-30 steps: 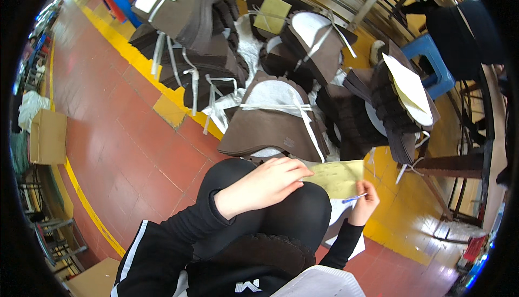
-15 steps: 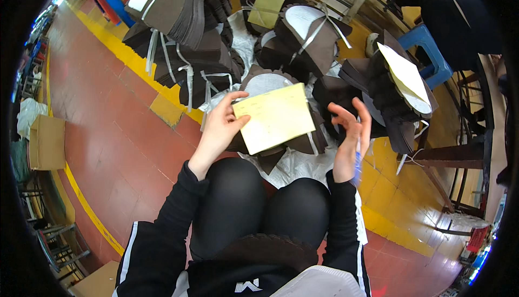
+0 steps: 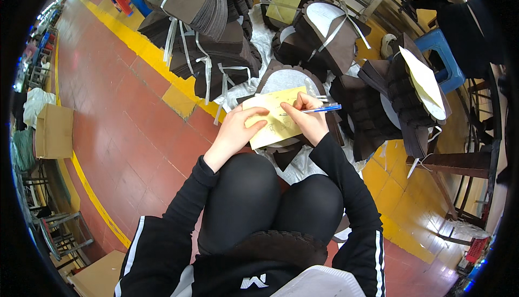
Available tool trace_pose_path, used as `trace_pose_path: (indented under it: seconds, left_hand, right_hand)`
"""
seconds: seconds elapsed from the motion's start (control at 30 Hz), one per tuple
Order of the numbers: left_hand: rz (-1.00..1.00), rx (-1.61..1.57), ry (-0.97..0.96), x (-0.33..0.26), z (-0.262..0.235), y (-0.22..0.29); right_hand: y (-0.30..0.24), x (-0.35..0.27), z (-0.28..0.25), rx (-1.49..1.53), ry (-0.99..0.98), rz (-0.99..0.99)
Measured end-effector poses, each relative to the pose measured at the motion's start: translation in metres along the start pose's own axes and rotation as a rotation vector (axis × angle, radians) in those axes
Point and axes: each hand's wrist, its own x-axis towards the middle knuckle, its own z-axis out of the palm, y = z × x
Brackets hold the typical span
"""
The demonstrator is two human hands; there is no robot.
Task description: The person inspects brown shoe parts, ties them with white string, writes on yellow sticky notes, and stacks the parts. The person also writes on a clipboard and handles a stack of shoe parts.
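A yellow sheet of paper (image 3: 268,130) lies over a stack of dark brown cut pieces (image 3: 319,87), with dark handwritten marks on its face. My left hand (image 3: 236,131) is closed on its left side, thumb on top and part of the fingers hidden. My right hand (image 3: 310,118) pinches a blue-and-clear pen (image 3: 327,107), its tip end by the paper and its blue end pointing right. A white round piece (image 3: 285,79) shows on the stack just beyond the sheet.
Tied brown stacks (image 3: 195,13) rise at the far left, and more brown bundles (image 3: 390,99) stand at right, one under a pale sheet (image 3: 419,80). A blue stool (image 3: 440,53) is at far right, near a person in dark clothing (image 3: 469,32). A cardboard box (image 3: 57,131) stands at left.
My right hand has come leftward from beside the sheet onto it, with the pen now across the fingers. My left hand stays on the paper. The whole view has shifted slightly.
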Motion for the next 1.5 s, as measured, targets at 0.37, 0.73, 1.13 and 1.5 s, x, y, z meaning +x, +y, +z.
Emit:
trace_pose_path:
  seconds: [0.37,0.73,1.13,1.5]
  left_hand:
    - [-0.088,-0.015,-0.087,0.004,0.003,-0.008]
    - [-0.111,-0.048,-0.105,0.005,0.003,-0.002]
    - [-0.121,-0.096,-0.107,0.006,0.003,-0.003]
    - [-0.091,-0.089,-0.092,0.005,0.004,-0.007]
  right_hand:
    - [0.001,0.003,0.014,-0.189,-0.053,-0.203]
    - [0.003,0.001,0.010,-0.193,-0.028,-0.157]
    - [0.007,0.002,0.011,-0.205,0.036,-0.193]
    - [0.005,0.001,0.010,-0.212,0.051,-0.215]
